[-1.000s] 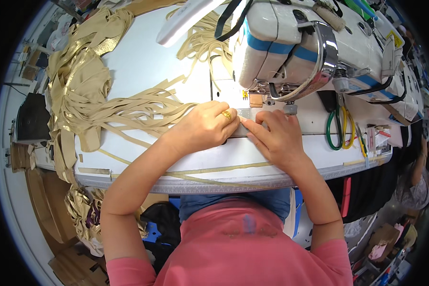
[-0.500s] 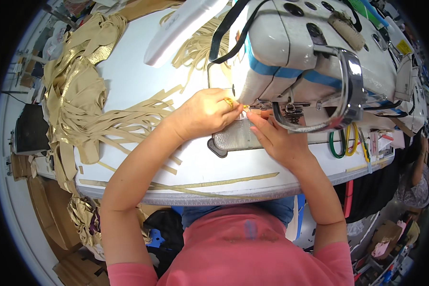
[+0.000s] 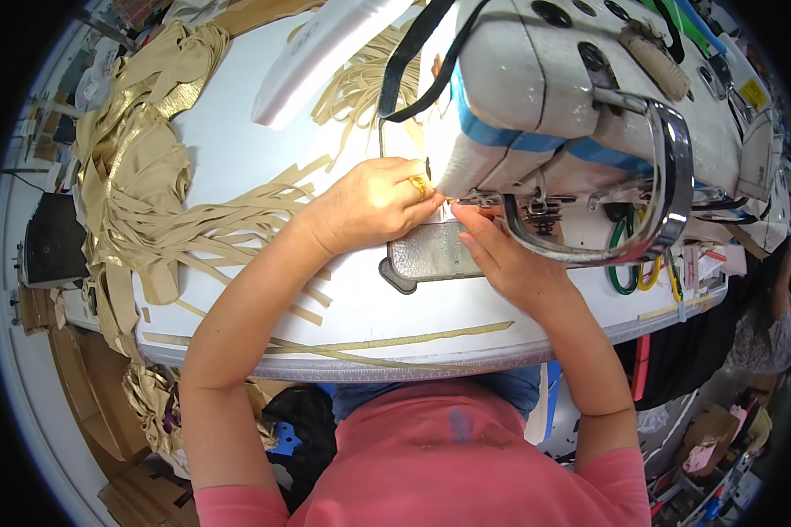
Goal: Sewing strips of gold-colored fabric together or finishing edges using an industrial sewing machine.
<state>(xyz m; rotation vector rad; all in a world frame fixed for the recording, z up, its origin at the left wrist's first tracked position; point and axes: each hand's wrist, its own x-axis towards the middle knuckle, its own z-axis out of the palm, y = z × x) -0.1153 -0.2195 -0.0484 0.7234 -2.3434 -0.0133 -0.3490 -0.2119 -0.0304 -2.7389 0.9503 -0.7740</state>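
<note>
At the front of a white sewing machine (image 3: 501, 97), both my hands meet beside the needle area. My left hand (image 3: 373, 206), with a gold ring on one finger, is closed in a pinch. Whatever it pinches is mostly hidden; a tiny gold-coloured bit shows between the two hands' fingertips. My right hand (image 3: 514, 263) reaches in from the right under the chrome guard bar (image 3: 677, 184), its fingers stretched out and thumb apart from the index. Its index fingertip touches or nearly touches that bit. Beneath the hands lies the grey metal machine plate (image 3: 439, 250).
Beige strips (image 3: 228, 220) and gold-beige cut pieces (image 3: 141, 149) spread over the left of the white table (image 3: 369, 307). Another strip bundle (image 3: 360, 83) lies behind. Two long strips (image 3: 395, 338) rest near the front edge. Green-handled scissors (image 3: 622, 263) lie at the right.
The view has shifted slightly, so the machine sits a little further right. Both hands keep almost the same place at the needle area, their fingertips slightly closer together.
</note>
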